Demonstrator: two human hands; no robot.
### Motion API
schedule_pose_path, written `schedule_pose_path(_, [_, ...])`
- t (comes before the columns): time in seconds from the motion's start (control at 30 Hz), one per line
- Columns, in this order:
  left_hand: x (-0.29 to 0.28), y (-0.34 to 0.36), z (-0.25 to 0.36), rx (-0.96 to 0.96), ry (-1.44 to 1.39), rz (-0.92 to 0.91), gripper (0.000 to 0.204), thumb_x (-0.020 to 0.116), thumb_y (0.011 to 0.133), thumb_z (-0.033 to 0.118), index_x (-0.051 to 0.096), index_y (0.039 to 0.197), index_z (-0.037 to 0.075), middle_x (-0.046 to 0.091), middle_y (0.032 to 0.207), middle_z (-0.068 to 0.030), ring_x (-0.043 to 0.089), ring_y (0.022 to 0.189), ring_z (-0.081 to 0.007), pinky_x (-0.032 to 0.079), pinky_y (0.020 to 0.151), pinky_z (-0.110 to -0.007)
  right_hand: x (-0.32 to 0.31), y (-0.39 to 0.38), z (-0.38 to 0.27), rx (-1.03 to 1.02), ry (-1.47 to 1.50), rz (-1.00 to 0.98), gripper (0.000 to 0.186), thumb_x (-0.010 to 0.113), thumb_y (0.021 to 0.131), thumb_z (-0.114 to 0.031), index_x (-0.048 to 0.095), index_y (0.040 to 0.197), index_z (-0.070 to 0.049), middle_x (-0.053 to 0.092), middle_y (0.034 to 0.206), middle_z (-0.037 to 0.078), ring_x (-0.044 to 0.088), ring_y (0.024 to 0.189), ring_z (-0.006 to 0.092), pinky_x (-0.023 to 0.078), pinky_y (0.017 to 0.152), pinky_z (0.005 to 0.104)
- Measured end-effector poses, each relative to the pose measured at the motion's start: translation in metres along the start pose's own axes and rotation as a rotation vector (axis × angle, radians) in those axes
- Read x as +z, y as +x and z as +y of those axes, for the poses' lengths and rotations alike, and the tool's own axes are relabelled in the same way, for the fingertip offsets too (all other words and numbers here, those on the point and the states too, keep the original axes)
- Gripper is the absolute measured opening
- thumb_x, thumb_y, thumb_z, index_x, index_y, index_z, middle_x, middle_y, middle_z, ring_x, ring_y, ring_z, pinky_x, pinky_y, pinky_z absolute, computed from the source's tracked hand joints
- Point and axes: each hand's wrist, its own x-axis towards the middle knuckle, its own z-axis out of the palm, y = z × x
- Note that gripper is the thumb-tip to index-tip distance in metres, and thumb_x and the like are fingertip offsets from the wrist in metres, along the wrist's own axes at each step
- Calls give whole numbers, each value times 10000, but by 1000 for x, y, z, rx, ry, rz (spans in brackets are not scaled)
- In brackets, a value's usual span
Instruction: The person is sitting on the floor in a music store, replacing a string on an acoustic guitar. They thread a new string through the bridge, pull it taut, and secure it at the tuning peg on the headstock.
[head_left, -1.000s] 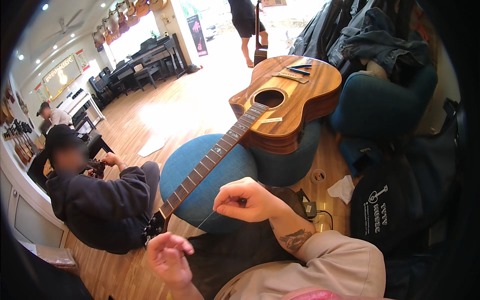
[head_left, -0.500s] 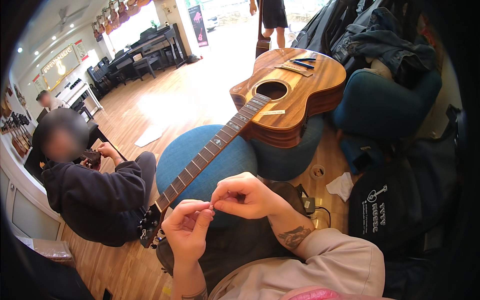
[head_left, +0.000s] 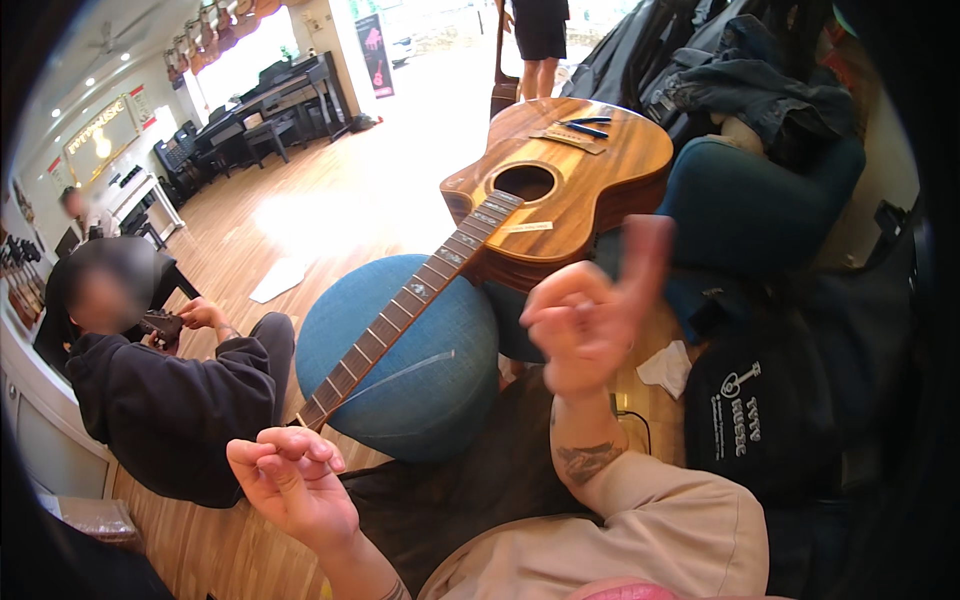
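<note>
An acoustic guitar [head_left: 625,165] with a glossy wood-grain top lies face up, its neck [head_left: 400,310] slanting toward me on the left. No strings are visible over its fretboard. Close by the neck's near end, my left hand [head_left: 300,490] is closed, thumb and fingertips together; what they hold, if anything, I cannot make out. This hand hides most of the headstock. My right hand [head_left: 580,335] is raised apart from the guitar, blurred, with one finger stretched up, the others loosely bent, and nothing visible in it. A thin pale strip [head_left: 405,375] shows against the blue round stool [head_left: 450,405].
Dark-blue pliers-like tool handles [head_left: 588,127] rest by the bridge. A seated person in a dark hoodie [head_left: 180,410] holds an instrument at left. A blue chair [head_left: 770,215], black gig bag [head_left: 760,410] and white tissue [head_left: 665,370] are at right. Keyboards [head_left: 265,105] stand far back.
My hands have moved apart from their meeting point over the stool: the left down and left toward the headstock, the right up and right. The view has shifted slightly.
</note>
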Motion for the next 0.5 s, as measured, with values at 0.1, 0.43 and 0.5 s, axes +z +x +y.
schedule_pose_path(0.1, [4,-1,-4,-32,-11,-87,252,601,1106,298,438,1053,114,620,961,-65,608,784,-143,496,585,-251,-11,39,-26,-388,135,119,924,593,1069,-308,-57,1716,-199,669,1090,207,351,436,84,334,425,218])
schedule_pose_path(0.43, [20,27,-22,-90,-166,-205,189,598,1113,258,553,1149,78,741,1163,-165,727,869,-225,543,619,-283,39,22,0,308,67,-629,480,766,927,-83,658,1374,59,754,1083,111,677,928,141,508,799,257])
schedule_pose_path(0.5, [18,30,-20,-99,-144,-174,189,598,1113,255,556,1139,72,739,1155,-167,729,865,-225,545,621,-284,47,20,0,365,11,-657,442,751,929,-39,673,1355,51,744,1049,96,678,928,127,515,796,249])
